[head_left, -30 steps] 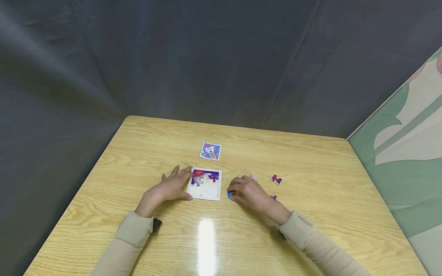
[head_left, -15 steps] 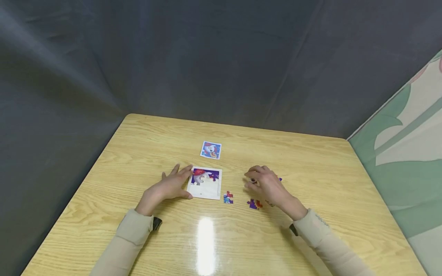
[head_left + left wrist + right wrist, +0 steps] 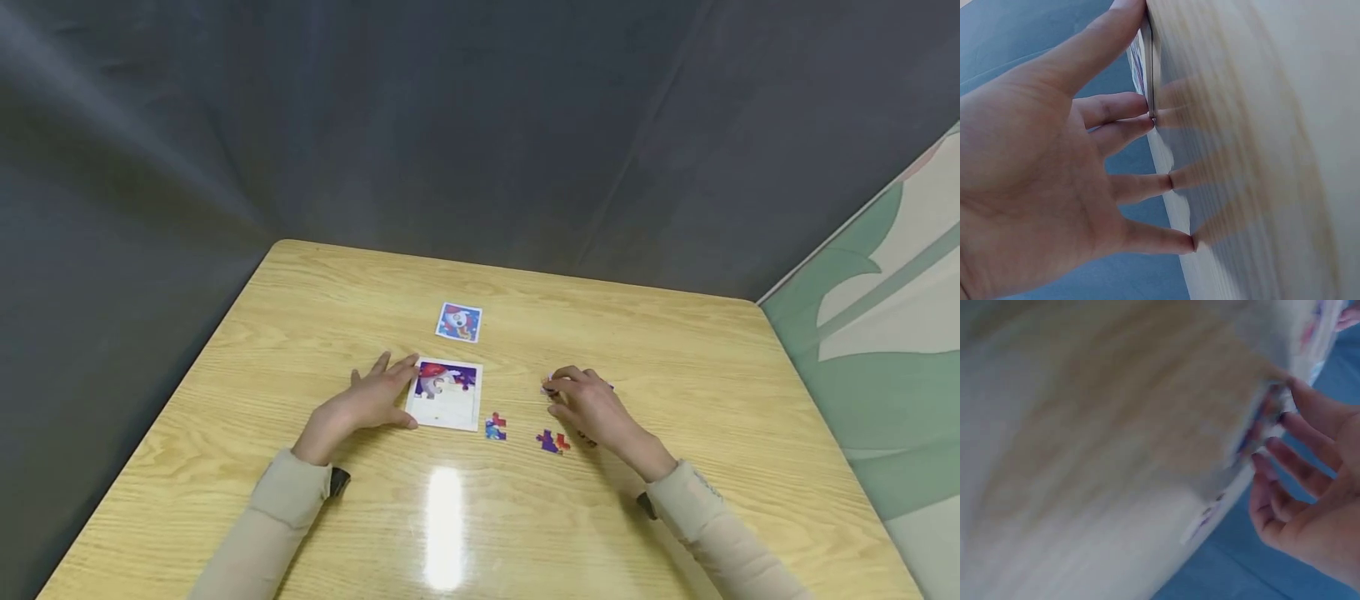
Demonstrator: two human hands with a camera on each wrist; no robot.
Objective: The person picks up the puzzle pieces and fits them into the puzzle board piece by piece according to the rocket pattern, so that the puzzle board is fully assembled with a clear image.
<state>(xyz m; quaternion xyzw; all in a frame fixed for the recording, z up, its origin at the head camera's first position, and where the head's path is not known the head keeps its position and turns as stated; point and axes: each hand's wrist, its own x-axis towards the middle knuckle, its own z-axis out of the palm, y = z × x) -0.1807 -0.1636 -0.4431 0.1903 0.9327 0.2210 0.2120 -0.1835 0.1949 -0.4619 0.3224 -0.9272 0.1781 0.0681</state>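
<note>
Resting at centre left of the head view, the left hand (image 3: 365,406) lies with fingers spread and nearly straight, touching the left edge of a white puzzle tray (image 3: 450,410). Fitted pieces (image 3: 432,381) fill the tray's upper part; its lower part is bare. Right of centre, the right hand (image 3: 596,408) pinches a puzzle piece (image 3: 547,387) between thumb and bent fingers. Below it lie a purple piece (image 3: 547,439) and an orange-red piece (image 3: 562,443); a red-and-blue piece (image 3: 496,427) sits just beside the tray's lower right. Higher up is a picture card (image 3: 459,322).

In the left wrist view, the straight fingers reach the tabletop at mid-frame — thumb above, against the tray's edge.

In the right wrist view, the pinched piece shows at upper right, too blurred to tell whether it touches the table.
</note>
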